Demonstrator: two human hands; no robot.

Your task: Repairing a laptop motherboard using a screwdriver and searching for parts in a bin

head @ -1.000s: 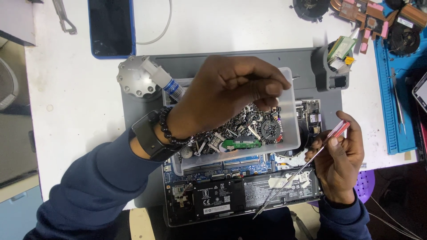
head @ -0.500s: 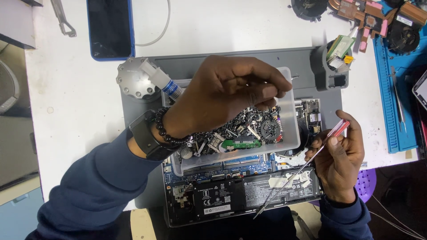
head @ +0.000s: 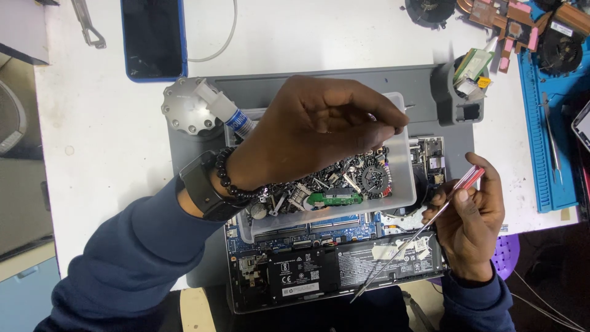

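Left hand [head: 319,132] fingers pinched over clear parts tray [head: 402,178], contents hidden; right hand [head: 470,218] grips screwdriver [head: 418,237]; picking step, next likely needs seating on open laptop [head: 344,270].

Bright even overhead light, soft shadows, sharp focus; slight glare on white table [head: 104,135].

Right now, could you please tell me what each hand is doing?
Left hand: fingers pinched together over the parts tray; contents cannot be told.
Right hand: closed on a screwdriver.

Dark phone screen [head: 153,37] top left; white labels [head: 295,280] on black battery.
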